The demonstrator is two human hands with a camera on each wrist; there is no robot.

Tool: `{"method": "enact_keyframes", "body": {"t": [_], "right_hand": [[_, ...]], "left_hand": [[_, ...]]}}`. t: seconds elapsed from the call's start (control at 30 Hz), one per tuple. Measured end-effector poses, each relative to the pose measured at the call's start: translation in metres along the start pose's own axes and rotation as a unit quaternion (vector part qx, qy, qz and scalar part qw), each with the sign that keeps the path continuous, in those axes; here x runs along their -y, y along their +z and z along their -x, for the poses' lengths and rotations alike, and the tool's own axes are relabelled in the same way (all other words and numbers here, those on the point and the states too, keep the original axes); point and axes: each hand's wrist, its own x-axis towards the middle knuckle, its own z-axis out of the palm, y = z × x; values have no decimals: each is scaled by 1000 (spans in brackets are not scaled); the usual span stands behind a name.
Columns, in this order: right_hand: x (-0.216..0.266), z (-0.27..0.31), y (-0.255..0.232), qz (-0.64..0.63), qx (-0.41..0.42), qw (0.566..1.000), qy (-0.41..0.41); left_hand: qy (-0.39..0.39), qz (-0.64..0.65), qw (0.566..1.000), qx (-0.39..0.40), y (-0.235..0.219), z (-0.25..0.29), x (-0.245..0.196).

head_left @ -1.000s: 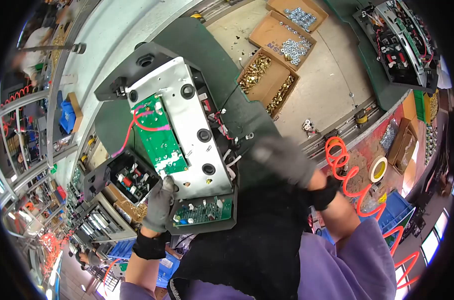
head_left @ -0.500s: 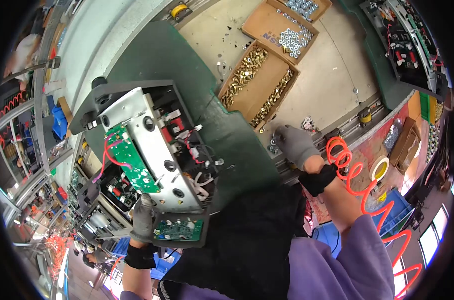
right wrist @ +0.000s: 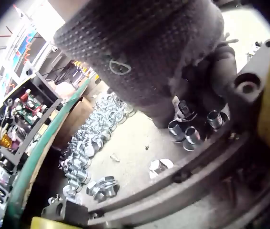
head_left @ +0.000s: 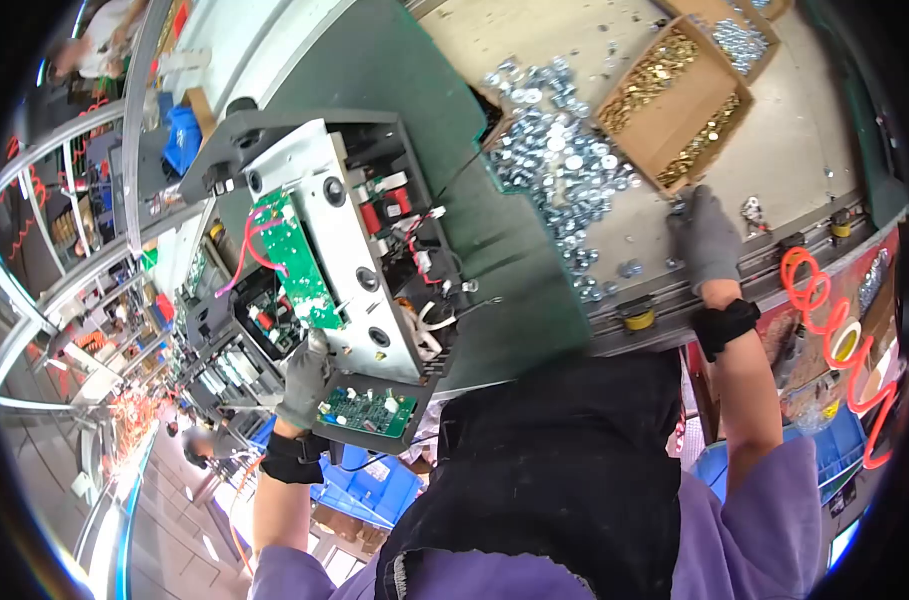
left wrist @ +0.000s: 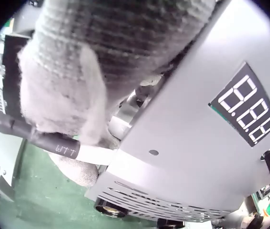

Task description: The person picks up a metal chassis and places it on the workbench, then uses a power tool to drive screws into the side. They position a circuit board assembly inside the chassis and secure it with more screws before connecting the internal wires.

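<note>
A metal-cased electronic unit with a green circuit board stands tilted on a green board. My gloved left hand grips its lower left corner. The left wrist view shows the fingers curled at the edge of a silver panel with a digit display, beside a white cable end with a black sleeve. Down at the bench, my gloved right hand reaches among small silver bolts. One dark bolt shows between its fingers; I cannot tell whether they pinch it.
A pile of silver bolts lies beside the green board. Beyond are a carton of brass fasteners and a carton of silver nuts. A metal rail and a red coiled hose lie near my right arm.
My right hand has come from over the green board down to the bench bolts. A bolt pile now shows between board and carton. The left hand keeps its grip on the unit.
</note>
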Motion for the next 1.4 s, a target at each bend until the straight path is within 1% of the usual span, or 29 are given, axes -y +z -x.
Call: {"method": "enact_keyframes", "body": {"t": [0.03,0.13,0.17,0.2,0.23,0.3,0.33,0.37,0.4,0.47,0.5,0.57,0.6,0.63,0.67,0.7,0.77,0.83,0.9,0.93,0.97,1.03,1.07,1.17,1.2,1.23,1.3,1.33,1.4], "right_hand": [[-3,-4,4,-6,-36,999,-1],[-15,-6,23,-43,-42,997,-42],[-18,-5,25,-61,-37,995,-63],[-14,-2,17,-65,-40,995,-63],[-14,0,15,-62,-38,995,-62],[-10,-2,0,-66,-6,998,-4],[9,12,-14,-177,12,984,28],[26,28,-11,-274,23,960,-50],[41,44,-6,-367,34,921,-123],[102,77,-1,-434,100,856,-262],[127,85,2,-461,121,818,-321],[168,100,25,-402,76,824,-393],[180,106,36,-403,79,822,-394],[189,109,46,-372,52,827,-419],[197,111,49,-338,24,830,-443],[201,111,47,-339,26,830,-443],[205,110,38,-272,15,822,-500],[208,102,42,-287,26,806,-518],[211,91,36,-217,195,812,-506],[210,90,33,-118,150,811,-554],[209,87,35,-119,151,811,-553],[209,81,40,-235,159,787,-548],[214,76,30,-207,166,762,-590],[219,74,34,-170,166,767,-596],[219,76,34,-169,166,768,-595],[219,77,34,-190,153,765,-596],[221,79,35,-210,138,763,-596],[223,80,37,-196,122,765,-602],[227,82,37,-182,104,768,-606]], "left_hand": [[252,-230,937,-68,5,1,4],[239,-251,936,-60,1,5,10],[274,-256,924,-78,1,5,9],[308,-257,911,-98,2,4,7],[309,-256,911,-95,3,4,4],[332,-233,907,-110,6,1,-6],[277,-253,923,-85,5,1,4],[272,-252,925,-85,6,3,5],[304,-236,918,-97,5,4,-1],[362,-242,891,-130,4,-1,4],[360,-240,892,-128,5,-1,0],[347,-231,903,-107,3,3,-13],[349,-227,904,-94,2,3,-19],[345,-251,895,-130,4,0,-4],[350,-245,895,-129,4,0,-7],[355,-238,895,-127,4,1,-10],[335,-241,903,-122,5,0,-7],[316,-246,909,-116,4,-1,-8],[351,-284,883,-132,3,-1,-12],[325,-307,885,-130,3,-2,-7],[324,-307,885,-129,2,-2,-9],[333,-268,897,-109,1,-1,-12],[329,-237,905,-125,4,-1,-12],[325,-236,907,-126,6,-2,-12],[276,-194,936,-101,5,1,-15],[276,-194,936,-100,6,1,-14],[220,-116,964,-97,6,-1,-11],[220,-117,963,-97,8,0,-15],[271,-233,917,-174,14,2,-25]]}}
